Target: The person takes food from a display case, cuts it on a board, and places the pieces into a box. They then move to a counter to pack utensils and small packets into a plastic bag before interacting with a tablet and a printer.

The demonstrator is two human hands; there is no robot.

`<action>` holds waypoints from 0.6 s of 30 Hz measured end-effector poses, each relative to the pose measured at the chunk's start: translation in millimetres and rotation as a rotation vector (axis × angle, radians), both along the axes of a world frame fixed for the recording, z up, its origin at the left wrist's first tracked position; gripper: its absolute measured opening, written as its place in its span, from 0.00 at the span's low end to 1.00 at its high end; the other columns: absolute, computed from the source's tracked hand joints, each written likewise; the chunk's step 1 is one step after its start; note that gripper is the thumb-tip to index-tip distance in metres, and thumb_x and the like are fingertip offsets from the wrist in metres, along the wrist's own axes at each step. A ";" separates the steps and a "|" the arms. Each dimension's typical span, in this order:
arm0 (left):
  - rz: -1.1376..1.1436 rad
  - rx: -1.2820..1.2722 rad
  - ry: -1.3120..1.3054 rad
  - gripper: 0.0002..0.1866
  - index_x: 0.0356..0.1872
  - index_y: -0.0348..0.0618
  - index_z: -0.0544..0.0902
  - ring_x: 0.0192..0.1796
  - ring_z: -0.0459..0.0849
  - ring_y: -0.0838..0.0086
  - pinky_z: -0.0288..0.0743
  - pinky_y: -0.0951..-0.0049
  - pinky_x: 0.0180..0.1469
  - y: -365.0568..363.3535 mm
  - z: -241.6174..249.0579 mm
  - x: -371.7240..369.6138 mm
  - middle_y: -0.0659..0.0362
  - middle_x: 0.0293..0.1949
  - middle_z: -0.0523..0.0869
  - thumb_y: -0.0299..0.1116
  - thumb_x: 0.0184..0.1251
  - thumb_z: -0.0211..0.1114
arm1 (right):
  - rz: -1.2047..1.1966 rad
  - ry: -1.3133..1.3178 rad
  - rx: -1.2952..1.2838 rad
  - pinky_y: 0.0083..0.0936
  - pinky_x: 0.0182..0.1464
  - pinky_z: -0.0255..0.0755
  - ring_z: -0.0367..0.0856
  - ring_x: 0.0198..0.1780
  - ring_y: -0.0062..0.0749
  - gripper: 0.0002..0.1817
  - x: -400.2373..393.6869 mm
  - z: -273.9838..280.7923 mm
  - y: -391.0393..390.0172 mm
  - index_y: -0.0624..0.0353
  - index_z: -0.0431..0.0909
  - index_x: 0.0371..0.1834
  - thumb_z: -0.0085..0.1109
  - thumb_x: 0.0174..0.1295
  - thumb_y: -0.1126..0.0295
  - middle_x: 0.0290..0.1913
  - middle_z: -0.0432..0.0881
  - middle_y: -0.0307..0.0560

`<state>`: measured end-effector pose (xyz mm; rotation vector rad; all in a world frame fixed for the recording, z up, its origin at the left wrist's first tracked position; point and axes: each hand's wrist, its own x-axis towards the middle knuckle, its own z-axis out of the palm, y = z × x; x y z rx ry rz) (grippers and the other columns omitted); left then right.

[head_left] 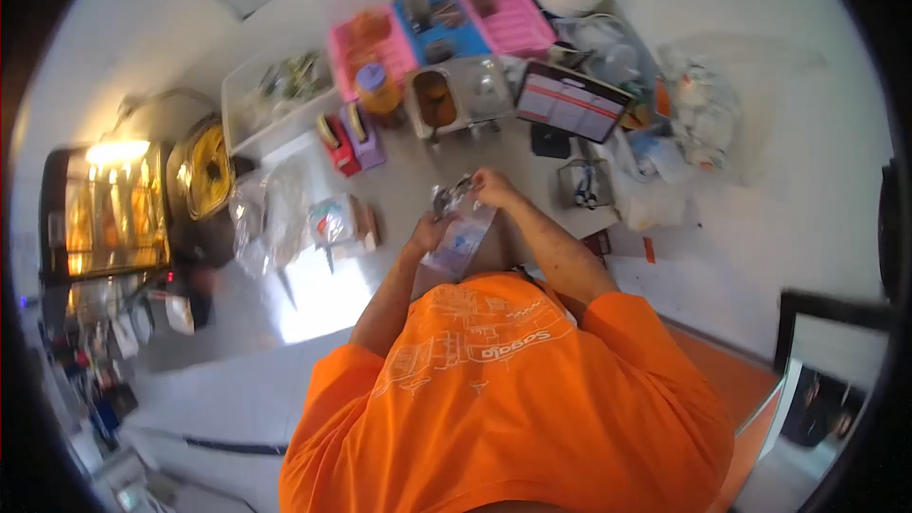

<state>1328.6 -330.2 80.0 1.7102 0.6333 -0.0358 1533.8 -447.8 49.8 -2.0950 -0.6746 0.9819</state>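
A see-through plastic bag (463, 239) hangs in front of my orange shirt, held between both hands. My left hand (432, 231) is closed on the bag's left side. Higher up, my right hand (492, 188) pinches the bag near its top edge. Something dark and shiny shows at the bag's mouth between the hands, too blurred to name. Beyond my hands on the metal table stands a two-part metal food container (458, 100), with brown contents in its left part.
Pink trays (508, 17) and a blue tray line the back. A tablet (575, 100) leans at the right, near a wire holder with scissors (586, 185). Red and purple tape dispensers (350, 141) stand left of centre. Plastic bags (275, 214) lie by a lit glass warmer (109, 209).
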 end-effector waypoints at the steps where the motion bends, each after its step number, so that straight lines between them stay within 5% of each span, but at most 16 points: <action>1: -0.020 -0.020 -0.049 0.17 0.42 0.41 0.89 0.31 0.80 0.73 0.75 0.65 0.40 -2.5 3.6 1.1 0.57 0.25 0.84 0.45 0.73 0.61 | 0.069 -0.067 0.019 0.34 0.45 0.79 0.87 0.41 0.42 0.16 0.6 7.2 -8.2 0.57 0.86 0.43 0.72 0.52 0.65 0.40 0.88 0.52; 4: -0.110 -0.083 0.026 0.16 0.44 0.40 0.88 0.32 0.78 0.76 0.74 0.67 0.39 -1.5 18.8 -2.8 0.59 0.26 0.83 0.42 0.74 0.60 | 0.122 -0.064 -0.008 0.32 0.43 0.79 0.88 0.40 0.39 0.18 -9.6 78.1 -28.7 0.59 0.86 0.49 0.70 0.57 0.64 0.44 0.89 0.50; 7: -0.210 -0.052 -0.163 0.15 0.43 0.38 0.88 0.34 0.81 0.76 0.75 0.68 0.40 -6.8 34.1 -2.6 0.57 0.29 0.87 0.39 0.74 0.60 | -0.263 -0.412 0.023 0.31 0.43 0.79 0.88 0.40 0.35 0.14 -21.3 129.6 -56.1 0.61 0.86 0.48 0.65 0.62 0.67 0.45 0.89 0.49; 11: -0.448 0.085 -0.192 0.14 0.43 0.34 0.87 0.37 0.83 0.75 0.76 0.70 0.40 -8.1 65.3 11.0 0.58 0.36 0.90 0.35 0.75 0.59 | -0.911 -0.963 0.505 0.25 0.38 0.77 0.82 0.31 0.28 0.12 -5.3 170.5 -134.0 0.64 0.83 0.52 0.57 0.69 0.72 0.36 0.86 0.46; 12: -0.458 0.100 -0.205 0.14 0.44 0.34 0.87 0.36 0.83 0.74 0.76 0.70 0.40 -12.0 77.4 20.0 0.58 0.37 0.90 0.34 0.75 0.59 | -1.135 -0.834 0.477 0.24 0.36 0.76 0.80 0.30 0.28 0.12 -2.9 201.8 -165.6 0.65 0.81 0.51 0.54 0.71 0.72 0.34 0.82 0.45; 14: -0.467 0.131 -0.232 0.13 0.46 0.33 0.86 0.35 0.83 0.74 0.76 0.70 0.39 -27.4 103.0 41.3 0.60 0.39 0.89 0.32 0.76 0.58 | -1.283 -1.180 0.440 0.20 0.35 0.73 0.78 0.37 0.22 0.11 5.1 263.8 -228.9 0.63 0.82 0.48 0.52 0.74 0.69 0.38 0.82 0.41; 17: -0.201 -0.307 -0.333 0.13 0.50 0.33 0.84 0.34 0.82 0.73 0.76 0.69 0.38 -73.8 150.6 105.0 0.62 0.40 0.88 0.31 0.77 0.56 | -1.450 -1.144 0.556 0.22 0.36 0.72 0.78 0.38 0.24 0.11 3.9 303.3 -311.0 0.63 0.81 0.48 0.53 0.74 0.68 0.41 0.82 0.41; 18: -0.246 -0.241 -0.386 0.14 0.51 0.33 0.83 0.35 0.82 0.74 0.76 0.70 0.40 -91.5 182.3 131.1 0.63 0.39 0.88 0.31 0.78 0.55 | -1.473 -1.129 0.562 0.25 0.38 0.74 0.79 0.37 0.28 0.11 -3.3 315.3 -326.7 0.63 0.80 0.49 0.53 0.75 0.67 0.44 0.83 0.44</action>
